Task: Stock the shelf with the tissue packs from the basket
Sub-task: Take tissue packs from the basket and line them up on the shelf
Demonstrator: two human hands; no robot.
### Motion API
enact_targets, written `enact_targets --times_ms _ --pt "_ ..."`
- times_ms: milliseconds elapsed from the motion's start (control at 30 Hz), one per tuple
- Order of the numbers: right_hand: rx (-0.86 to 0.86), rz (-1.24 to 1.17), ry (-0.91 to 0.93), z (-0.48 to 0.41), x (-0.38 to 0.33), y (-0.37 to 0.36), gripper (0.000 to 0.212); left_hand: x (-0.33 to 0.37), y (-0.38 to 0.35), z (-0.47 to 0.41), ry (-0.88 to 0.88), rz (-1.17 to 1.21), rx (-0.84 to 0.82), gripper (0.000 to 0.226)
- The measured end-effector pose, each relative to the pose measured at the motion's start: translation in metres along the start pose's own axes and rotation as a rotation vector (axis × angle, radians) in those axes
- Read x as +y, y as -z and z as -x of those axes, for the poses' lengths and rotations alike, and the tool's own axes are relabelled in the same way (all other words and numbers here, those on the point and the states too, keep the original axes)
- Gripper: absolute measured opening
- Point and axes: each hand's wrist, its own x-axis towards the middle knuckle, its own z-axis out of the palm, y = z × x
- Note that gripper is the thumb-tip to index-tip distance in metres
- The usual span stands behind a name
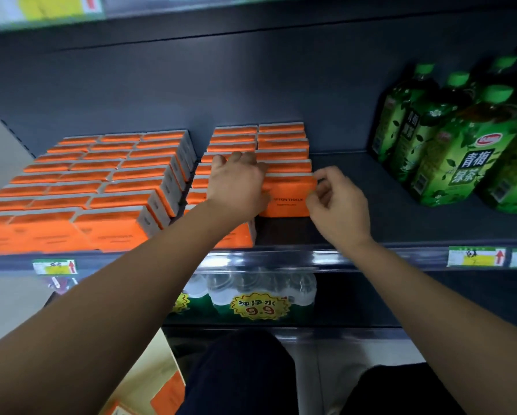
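grip two-handed: right hand (338, 205) pinches right end of front tissue pack (287, 200), left hand (236, 184) curls over left end; long axis across shelf (371, 211), row behind touching.

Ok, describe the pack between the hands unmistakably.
On the shelf, left of the green tea bottles, stand rows of orange packs. The front pack of the rightmost row, between left hand and right hand, sits farther back from the shelf edge than other rows' fronts.
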Motion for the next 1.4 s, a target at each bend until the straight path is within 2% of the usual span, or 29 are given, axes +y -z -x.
enact_targets --times_ms 133,333,533,667,800,933,1033,1133,1333,1400 --pt "-0.104 0.104 0.152 0.038 -0.041 -0.007 0.022 -0.021 0.012 0.041 -0.005 0.046 0.095 0.040" --pt "-0.395 0.200 0.298 0.093 -0.109 -0.043 0.027 -0.082 0.006 0.139 0.019 0.089 0.199 0.033" --pt "-0.728 0.310 0.408 0.142 -0.160 -0.108 0.033 -0.146 -0.054 0.250 0.240 0.095 -0.035 0.038" --pt "-0.961 0.379 0.463 0.168 -0.179 -0.156 0.034 -0.174 -0.108 0.309 0.438 0.143 -0.259 0.039" --pt "-1.150 0.439 0.500 0.188 -0.182 -0.202 0.039 -0.189 -0.173 0.356 0.573 0.219 -0.483 0.041" --pt "-1.276 0.481 0.479 0.208 -0.169 -0.241 0.033 -0.189 -0.237 0.394 0.681 0.318 -0.681 0.037" --pt "-1.386 0.525 0.418 0.222 -0.151 -0.266 0.029 -0.187 -0.285 0.418 0.722 0.405 -0.794 0.048" --pt "-1.456 0.552 0.382 0.231 -0.139 -0.277 0.022 -0.186 -0.319 0.434 0.796 0.491 -0.837 0.063" --pt "-1.575 0.533 0.349 0.238 -0.121 -0.301 0.030 -0.177 -0.376 0.441 1.054 0.649 -0.841 0.105" --pt "-1.607 0.527 0.325 0.237 -0.118 -0.305 0.029 -0.171 -0.387 0.440 1.102 0.715 -0.899 0.123"
